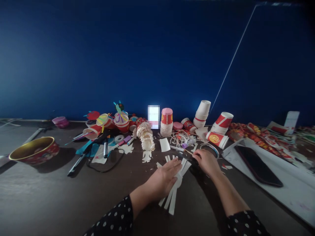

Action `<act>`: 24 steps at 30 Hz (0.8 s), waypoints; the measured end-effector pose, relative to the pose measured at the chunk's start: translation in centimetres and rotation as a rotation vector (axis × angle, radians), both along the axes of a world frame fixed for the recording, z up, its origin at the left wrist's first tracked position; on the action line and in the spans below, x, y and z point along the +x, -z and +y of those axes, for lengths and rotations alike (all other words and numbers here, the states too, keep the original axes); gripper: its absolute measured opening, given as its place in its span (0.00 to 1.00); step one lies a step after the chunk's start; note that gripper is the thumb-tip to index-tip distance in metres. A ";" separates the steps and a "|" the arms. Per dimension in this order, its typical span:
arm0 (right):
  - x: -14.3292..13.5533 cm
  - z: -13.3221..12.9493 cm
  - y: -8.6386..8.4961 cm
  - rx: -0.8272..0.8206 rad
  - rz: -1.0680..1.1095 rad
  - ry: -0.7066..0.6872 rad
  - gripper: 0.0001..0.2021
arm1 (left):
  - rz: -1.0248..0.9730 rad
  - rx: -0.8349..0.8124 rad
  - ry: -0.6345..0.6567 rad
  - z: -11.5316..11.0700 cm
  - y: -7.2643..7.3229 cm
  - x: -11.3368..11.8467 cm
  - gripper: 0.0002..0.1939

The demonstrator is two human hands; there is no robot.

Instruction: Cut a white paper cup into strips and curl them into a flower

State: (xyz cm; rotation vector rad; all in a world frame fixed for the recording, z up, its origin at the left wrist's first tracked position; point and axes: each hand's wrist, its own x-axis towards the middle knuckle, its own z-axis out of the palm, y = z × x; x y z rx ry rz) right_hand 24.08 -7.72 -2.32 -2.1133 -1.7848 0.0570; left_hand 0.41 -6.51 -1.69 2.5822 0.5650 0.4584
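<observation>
White paper (179, 179), cut into narrow strips, lies splayed on the dark surface (110, 200), partly under the left hand (163, 178), which rests flat with fingers extended. The hands are apart; the right hand (208, 161) has its fingertips drawn in at a thin stick (188, 151), though I cannot tell how firmly they grip it. If the left palm slides, the slender strips could crease or tear near the middle. The far strips, ending near a white pen (177, 148), could snag or shove it if the paper shifts forward.
</observation>
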 end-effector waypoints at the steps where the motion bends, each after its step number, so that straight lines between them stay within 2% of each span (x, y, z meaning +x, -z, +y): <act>1: 0.0 0.1 0.1 0.003 -0.005 0.010 0.06 | 0.069 0.026 0.055 0.0 -0.1 -0.3 0.25; 5: -0.1 0.3 0.6 0.016 -0.026 0.034 0.05 | 0.252 0.103 0.157 -0.1 0.4 -1.0 0.26; 12: -0.1 0.6 0.7 0.010 -0.051 0.076 0.06 | 0.280 0.153 0.096 -0.6 2.0 -0.9 0.26; 16: -0.4 0.9 0.7 -0.002 -0.060 0.126 0.06 | 0.304 0.162 0.059 -1.4 1.3 -1.0 0.31; 20: -0.7 1.2 0.8 0.028 -0.079 0.119 0.06 | 0.341 0.144 0.071 -2.0 0.2 -1.1 0.42; 24: -0.9 0.9 0.4 0.112 -0.072 0.117 0.07 | 0.341 0.145 0.058 -2.2 0.3 -1.0 0.47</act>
